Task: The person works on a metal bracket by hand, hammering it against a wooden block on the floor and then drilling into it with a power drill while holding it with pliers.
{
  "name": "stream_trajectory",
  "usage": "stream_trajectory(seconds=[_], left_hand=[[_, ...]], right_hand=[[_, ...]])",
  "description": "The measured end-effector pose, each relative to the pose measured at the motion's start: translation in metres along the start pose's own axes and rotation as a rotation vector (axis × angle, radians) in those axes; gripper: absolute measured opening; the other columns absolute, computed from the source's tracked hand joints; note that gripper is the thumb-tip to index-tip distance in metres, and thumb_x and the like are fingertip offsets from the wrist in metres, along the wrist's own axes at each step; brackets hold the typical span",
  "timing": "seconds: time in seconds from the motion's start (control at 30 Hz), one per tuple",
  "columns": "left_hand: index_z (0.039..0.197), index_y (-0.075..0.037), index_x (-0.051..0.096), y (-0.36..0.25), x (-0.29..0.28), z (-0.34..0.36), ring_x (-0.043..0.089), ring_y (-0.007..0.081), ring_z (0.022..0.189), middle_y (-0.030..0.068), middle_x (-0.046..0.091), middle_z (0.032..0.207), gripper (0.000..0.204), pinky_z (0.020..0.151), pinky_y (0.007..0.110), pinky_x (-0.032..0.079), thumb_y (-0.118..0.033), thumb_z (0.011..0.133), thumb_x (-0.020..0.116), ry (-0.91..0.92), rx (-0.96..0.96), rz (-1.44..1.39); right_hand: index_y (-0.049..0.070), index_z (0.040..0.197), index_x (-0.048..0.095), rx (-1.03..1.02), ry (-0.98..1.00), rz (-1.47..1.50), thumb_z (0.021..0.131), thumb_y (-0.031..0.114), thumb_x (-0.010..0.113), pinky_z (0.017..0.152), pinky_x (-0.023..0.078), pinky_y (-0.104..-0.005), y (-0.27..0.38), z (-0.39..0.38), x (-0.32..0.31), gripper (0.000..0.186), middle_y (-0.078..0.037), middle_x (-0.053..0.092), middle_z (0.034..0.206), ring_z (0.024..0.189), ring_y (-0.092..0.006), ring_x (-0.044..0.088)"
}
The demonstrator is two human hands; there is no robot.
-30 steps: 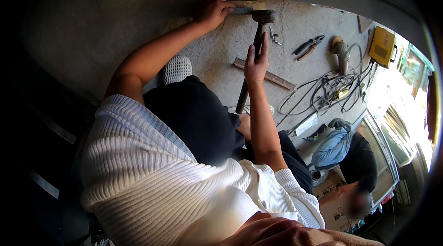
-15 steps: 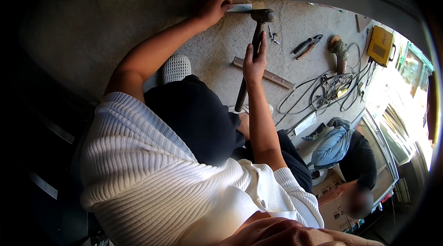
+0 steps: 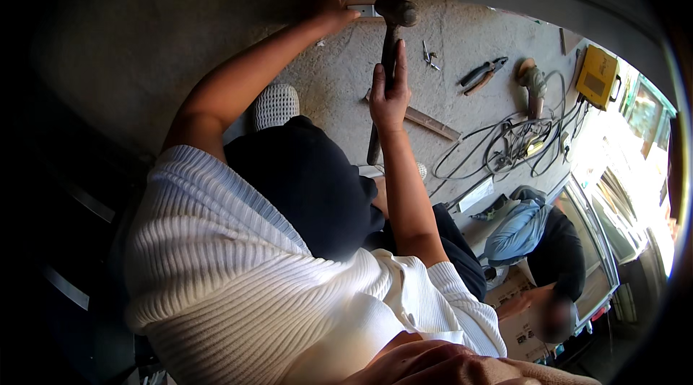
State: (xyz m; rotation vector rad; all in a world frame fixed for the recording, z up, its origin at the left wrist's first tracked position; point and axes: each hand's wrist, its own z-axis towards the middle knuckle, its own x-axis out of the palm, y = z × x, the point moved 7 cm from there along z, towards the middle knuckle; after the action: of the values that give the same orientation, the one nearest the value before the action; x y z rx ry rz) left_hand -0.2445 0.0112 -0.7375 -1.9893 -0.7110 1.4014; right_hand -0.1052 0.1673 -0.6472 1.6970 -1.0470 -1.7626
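Note:
My left hand is closed on one end of a short light metal plate with small holes, at the far side of the floor. Brownish strips show along the plate's edges; what they are is unclear. In my right hand is a hammer, gripped round its dark handle with thumb and forefinger pointing up along it. The hammer head overlaps the plate's right end and hides it; whether they touch I cannot tell.
On the concrete floor to the right lie small metal bits, pliers, an angle grinder and tangled cables. A metal bar lies beyond my right forearm. A yellow box stands farther right. Another person crouches at the lower right.
The hammer and my right hand have moved left and slightly away, bringing the head from beside the plate's end to over it. My left hand has shifted slightly.

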Motion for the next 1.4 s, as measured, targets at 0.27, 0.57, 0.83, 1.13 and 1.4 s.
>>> stream_trajectory(seconds=[0.27,0.57,0.83,1.13,1.4], left_hand=[[0.096,-0.007,0.064,0.010,0.011,0.007,0.064,0.0246,0.091,0.0110,0.067,0.095,0.041,0.078,0.036,0.051,-0.024,0.063,0.081,0.016,-0.011,-0.043],[0.096,-0.007,0.064,0.008,0.006,0.006,0.064,0.0253,0.089,0.0121,0.066,0.094,0.039,0.077,0.037,0.051,-0.022,0.064,0.081,0.010,0.023,-0.138],[0.094,-0.007,0.064,0.015,0.012,0.009,0.064,0.0232,0.085,0.0104,0.067,0.093,0.036,0.075,0.037,0.051,-0.022,0.065,0.080,-0.033,0.040,-0.120],[0.093,-0.005,0.063,0.015,0.011,0.010,0.064,0.0225,0.085,0.0099,0.066,0.090,0.034,0.076,0.035,0.050,-0.020,0.067,0.078,-0.001,0.021,-0.156],[0.093,-0.005,0.063,0.009,0.007,0.011,0.064,0.0226,0.087,0.0100,0.067,0.091,0.034,0.078,0.035,0.050,-0.020,0.067,0.079,0.017,0.039,-0.192]], right_hand=[[0.013,0.143,0.035,0.182,0.070,0.066,0.091,0.011,0.054,0.068,0.051,-0.0348,0.011,0.017,0.002,0.057,-0.024,0.064,0.102,0.077,-0.0310,0.067],[0.009,0.143,0.034,0.062,0.072,-0.010,0.089,0.007,0.055,0.072,0.051,-0.0343,0.006,0.004,0.002,0.058,-0.025,0.060,0.114,0.088,-0.0336,0.067],[0.011,0.142,0.036,0.061,0.103,-0.054,0.089,0.006,0.056,0.070,0.051,-0.0342,0.004,0.016,0.000,0.058,-0.025,0.062,0.109,0.085,-0.0336,0.067],[0.016,0.144,0.036,-0.055,0.030,-0.095,0.089,0.007,0.055,0.070,0.051,-0.0323,0.007,0.016,0.004,0.059,-0.023,0.064,0.105,0.078,-0.0305,0.067],[0.012,0.143,0.035,0.032,0.069,-0.037,0.088,0.007,0.056,0.071,0.052,-0.0339,0.004,0.013,0.002,0.060,-0.026,0.061,0.111,0.087,-0.0345,0.067]])
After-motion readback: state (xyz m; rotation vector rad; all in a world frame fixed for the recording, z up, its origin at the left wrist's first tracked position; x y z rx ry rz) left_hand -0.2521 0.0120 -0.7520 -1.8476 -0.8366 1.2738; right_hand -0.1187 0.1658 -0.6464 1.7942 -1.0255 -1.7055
